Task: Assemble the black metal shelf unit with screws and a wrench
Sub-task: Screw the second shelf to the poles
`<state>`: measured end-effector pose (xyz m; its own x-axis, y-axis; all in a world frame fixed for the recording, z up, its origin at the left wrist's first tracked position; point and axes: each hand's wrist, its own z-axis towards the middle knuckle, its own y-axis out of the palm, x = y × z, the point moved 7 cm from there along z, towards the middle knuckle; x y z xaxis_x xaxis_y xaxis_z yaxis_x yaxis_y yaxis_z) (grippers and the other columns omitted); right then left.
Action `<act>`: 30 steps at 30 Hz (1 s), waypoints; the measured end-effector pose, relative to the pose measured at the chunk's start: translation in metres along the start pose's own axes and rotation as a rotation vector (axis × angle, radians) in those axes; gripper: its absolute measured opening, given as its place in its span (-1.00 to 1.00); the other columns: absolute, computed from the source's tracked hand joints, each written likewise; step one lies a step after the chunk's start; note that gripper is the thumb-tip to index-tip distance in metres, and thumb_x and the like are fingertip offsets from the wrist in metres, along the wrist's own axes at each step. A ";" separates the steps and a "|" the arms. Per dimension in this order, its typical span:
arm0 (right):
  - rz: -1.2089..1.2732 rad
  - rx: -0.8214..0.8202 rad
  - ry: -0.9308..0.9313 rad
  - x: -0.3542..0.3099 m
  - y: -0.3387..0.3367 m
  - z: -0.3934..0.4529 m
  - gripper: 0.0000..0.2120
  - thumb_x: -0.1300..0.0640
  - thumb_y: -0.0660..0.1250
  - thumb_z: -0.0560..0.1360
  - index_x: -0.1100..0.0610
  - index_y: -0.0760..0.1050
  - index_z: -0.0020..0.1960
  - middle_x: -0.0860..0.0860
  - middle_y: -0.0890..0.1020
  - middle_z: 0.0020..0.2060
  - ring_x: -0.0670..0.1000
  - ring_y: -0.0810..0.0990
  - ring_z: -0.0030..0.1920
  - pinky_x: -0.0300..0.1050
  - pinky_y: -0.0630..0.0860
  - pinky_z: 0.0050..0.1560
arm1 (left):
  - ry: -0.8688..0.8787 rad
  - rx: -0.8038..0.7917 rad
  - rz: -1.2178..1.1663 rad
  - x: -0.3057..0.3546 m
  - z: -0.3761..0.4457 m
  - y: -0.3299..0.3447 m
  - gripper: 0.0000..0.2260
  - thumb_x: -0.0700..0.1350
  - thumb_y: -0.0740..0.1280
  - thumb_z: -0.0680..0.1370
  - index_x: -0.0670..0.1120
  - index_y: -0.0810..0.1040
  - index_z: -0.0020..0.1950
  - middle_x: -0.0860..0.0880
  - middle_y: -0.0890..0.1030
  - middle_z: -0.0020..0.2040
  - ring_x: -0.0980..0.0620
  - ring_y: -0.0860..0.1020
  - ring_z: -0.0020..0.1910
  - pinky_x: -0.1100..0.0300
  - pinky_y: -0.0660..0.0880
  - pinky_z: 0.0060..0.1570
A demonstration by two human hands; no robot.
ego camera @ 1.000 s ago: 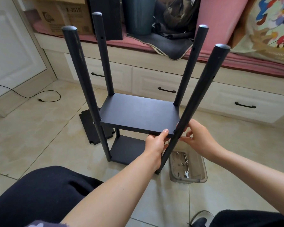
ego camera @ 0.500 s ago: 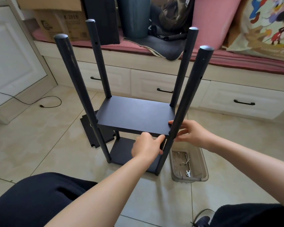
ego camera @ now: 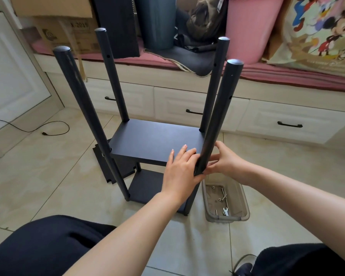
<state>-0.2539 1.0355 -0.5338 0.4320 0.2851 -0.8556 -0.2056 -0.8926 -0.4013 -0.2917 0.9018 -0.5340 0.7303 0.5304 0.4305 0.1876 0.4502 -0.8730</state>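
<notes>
- A black cable (ego camera: 38, 129) lies looped on the tiled floor (ego camera: 48, 176) at far left, beside a white door (ego camera: 12, 80).
- A cardboard box (ego camera: 64, 30) sits on the pink-covered bench (ego camera: 287, 76) at the back, which has white drawers (ego camera: 187, 108) with dark handles beneath it.
- A loose black panel (ego camera: 116, 166) lies flat on the floor, partly behind the near left post.
- The black shelf unit (ego camera: 153, 140) stands on the floor in the middle, just in front of the person's dark-clothed knees: four round posts rise well above an upper board, and a lower board (ego camera: 145, 186) sits near the floor beneath it.
- The near left post (ego camera: 84, 108) leans outward toward the top; the near right post (ego camera: 217, 120) leans the other way.
- The left hand (ego camera: 180, 170) rests on the near right corner of the upper board, its fingers (ego camera: 182, 151) lying fairly straight across the top and its thumb touching the near right post.
- The right hand (ego camera: 225, 159) is at the same post from the other side, its fingers curled round the post at board height; the fingertips are hidden behind the post.
- A clear plastic tray (ego camera: 239, 206) stands on the floor just right of the shelf unit, holding screws (ego camera: 223, 194) and a small wrench (ego camera: 225, 212).
- A pink bin (ego camera: 251, 26) and a cartoon-print bag (ego camera: 323, 32) stand on the bench at the right.
</notes>
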 end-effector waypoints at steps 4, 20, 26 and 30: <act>0.006 -0.028 0.026 0.000 0.000 0.001 -0.23 0.50 0.47 0.33 0.09 0.27 0.42 0.19 0.66 0.00 0.11 0.69 -0.02 0.08 0.62 0.09 | 0.013 0.036 -0.034 -0.001 0.003 0.000 -0.52 0.09 0.39 0.58 0.01 0.44 0.47 0.08 0.40 0.52 0.02 0.16 0.61 -0.01 -0.09 0.57; 0.231 0.056 0.338 0.006 0.008 0.011 -0.78 0.27 0.16 0.62 0.28 0.57 -0.02 0.14 0.67 -0.18 0.05 0.66 -0.22 -0.05 0.60 0.07 | -0.065 -0.004 0.174 -0.009 0.005 0.011 -0.30 0.29 0.14 0.62 -0.05 0.09 0.65 0.03 0.01 0.67 0.02 -0.12 0.64 -0.13 -0.22 0.56; 0.341 0.073 0.400 0.017 0.008 0.006 -0.76 0.19 0.18 0.65 0.25 0.60 0.00 0.10 0.72 -0.21 0.04 0.70 -0.14 -0.05 0.62 0.08 | -0.043 -0.049 0.316 -0.012 -0.001 0.018 -0.29 0.33 -0.05 0.64 -0.06 -0.04 0.67 0.03 -0.03 0.67 0.01 -0.14 0.64 -0.19 -0.25 0.55; 0.405 0.062 0.371 0.027 0.002 0.001 -0.79 0.19 0.20 0.64 0.24 0.55 0.16 0.16 0.70 -0.01 0.10 0.69 0.00 -0.03 0.63 0.07 | -0.038 -0.019 0.336 -0.011 -0.002 0.019 -0.30 0.32 -0.07 0.64 -0.05 0.00 0.67 0.03 0.00 0.67 0.00 -0.09 0.64 -0.18 -0.21 0.56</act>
<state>-0.2432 1.0419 -0.5580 0.5854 -0.2289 -0.7777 -0.4662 -0.8799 -0.0920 -0.2944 0.9029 -0.5554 0.7283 0.6737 0.1258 -0.0473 0.2325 -0.9714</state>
